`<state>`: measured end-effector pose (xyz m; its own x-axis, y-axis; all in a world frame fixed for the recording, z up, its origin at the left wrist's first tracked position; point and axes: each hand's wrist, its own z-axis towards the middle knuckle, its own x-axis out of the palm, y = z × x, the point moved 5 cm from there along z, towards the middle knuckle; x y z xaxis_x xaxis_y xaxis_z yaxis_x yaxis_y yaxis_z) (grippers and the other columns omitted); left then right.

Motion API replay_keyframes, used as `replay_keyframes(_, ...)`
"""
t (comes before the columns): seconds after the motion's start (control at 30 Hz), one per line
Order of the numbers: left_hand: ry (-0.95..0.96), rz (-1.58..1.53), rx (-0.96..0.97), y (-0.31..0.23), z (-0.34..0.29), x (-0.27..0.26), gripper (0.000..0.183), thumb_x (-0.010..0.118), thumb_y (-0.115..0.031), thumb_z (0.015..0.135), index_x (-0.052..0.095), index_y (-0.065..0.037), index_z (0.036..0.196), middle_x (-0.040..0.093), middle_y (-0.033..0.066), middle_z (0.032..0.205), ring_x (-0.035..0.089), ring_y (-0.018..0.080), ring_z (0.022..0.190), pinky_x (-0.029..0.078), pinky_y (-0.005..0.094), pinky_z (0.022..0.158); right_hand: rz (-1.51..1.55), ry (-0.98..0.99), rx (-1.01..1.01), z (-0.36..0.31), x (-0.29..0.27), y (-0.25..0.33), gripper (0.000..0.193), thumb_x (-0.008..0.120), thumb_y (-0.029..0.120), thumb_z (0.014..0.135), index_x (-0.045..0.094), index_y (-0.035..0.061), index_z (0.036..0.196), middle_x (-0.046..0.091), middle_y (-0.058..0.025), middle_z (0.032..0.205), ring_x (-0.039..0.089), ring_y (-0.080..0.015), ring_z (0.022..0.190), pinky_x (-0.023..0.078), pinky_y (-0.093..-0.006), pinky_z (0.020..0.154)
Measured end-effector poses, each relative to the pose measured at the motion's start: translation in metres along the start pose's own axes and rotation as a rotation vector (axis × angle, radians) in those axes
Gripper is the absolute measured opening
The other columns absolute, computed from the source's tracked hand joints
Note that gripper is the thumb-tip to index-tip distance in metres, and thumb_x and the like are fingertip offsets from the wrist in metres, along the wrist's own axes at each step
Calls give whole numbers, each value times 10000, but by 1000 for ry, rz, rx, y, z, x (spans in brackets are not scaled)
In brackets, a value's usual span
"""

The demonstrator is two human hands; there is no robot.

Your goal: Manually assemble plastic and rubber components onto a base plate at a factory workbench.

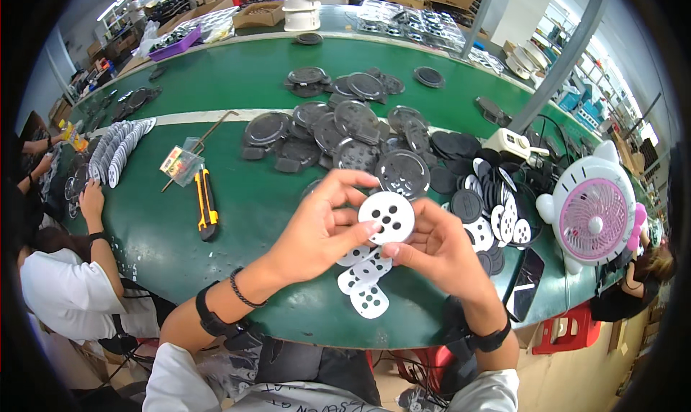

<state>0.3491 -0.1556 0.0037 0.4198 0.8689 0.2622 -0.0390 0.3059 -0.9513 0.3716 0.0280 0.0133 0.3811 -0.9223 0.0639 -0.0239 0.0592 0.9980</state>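
Disc (pixel 386 216), wht, held btwn L hand (pixel 311 238) & R hand (pixel 445 252), fingers (pixel 350 179) half-curled.

white-and-pink fan (pixel 594 223) | yellow-black utility knife (pixel 206 202) | purple basket (pixel 177 47) | red stool (pixel 587 325) | dark phone (pixel 527 281)

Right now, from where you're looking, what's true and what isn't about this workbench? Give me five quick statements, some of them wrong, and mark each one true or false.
1. The left hand and right hand both hold a white disc with dark-looking holes. True.
2. A pink-and-white fan stands at the person's left. False: the fan is at the person's right.
3. A yellow-and-black tool lies to the left of the left hand. True.
4. The table top is bright red. False: the table top is green.
5. Overlapping white pieces with holes lie just below the disc in the picture. True.
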Motion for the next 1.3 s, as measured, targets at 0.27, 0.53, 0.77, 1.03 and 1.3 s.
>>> replay_keyframes(0.27, -213, 1368, 479, -35, 159, -59, 405, 548, -374, 1028, 689, -28, 1183, 683, 184, 1126, 666, 415, 980, 502, 506, 945, -67, -327, -292, 8, -35, 12, 96, 635, 58, 1001, 614, -18, 1054, 673, -60, 997, 640, -93, 909, 554, -276, 800)
replay_keyframes(0.53, -60, 1455, 64, 23, 205, -101, 539, 552, -559, 984, 667, -128, 1286, 610, 262, 1295, 549, 460, 1239, 463, 527, 1021, 51, -468, -276, 7, -61, 18, 91, 546, 66, 1041, 543, -16, 1079, 676, -107, 1060, 694, -158, 957, 635, -324, 783)
replay_keyframes(0.77, -4, 1617, -355, 23, 291, -166, 1171, 846, -676, 651, 307, -269, 1607, 278, 267, 1621, 283, 503, 1472, 310, 585, 1183, 92, -448, -264, 8, -58, 17, 83, 549, 57, 1038, 536, -10, 1085, 673, -110, 1062, 686, -152, 950, 636, -322, 768)
replay_keyframes(1.03, 281, 1663, -117, 19, 302, -173, 743, 759, -488, 772, 580, -163, 1416, 661, 213, 1281, 622, 394, 1184, 475, 454, 1059, 88, -461, -298, 5, -64, 26, 96, 551, 64, 1041, 533, -21, 1083, 676, -121, 1048, 689, -147, 924, 635, -299, 704)
replay_keyframes(1.3, 225, 1464, 200, -63, 170, -133, 690, 726, -350, 837, 532, -129, 1461, 589, 244, 1359, 568, 402, 1235, 428, 467, 1098, 82, -457, -278, 4, -63, 26, 130, 537, 59, 1039, 553, -42, 1118, 688, -132, 1060, 704, -169, 912, 621, -291, 697)
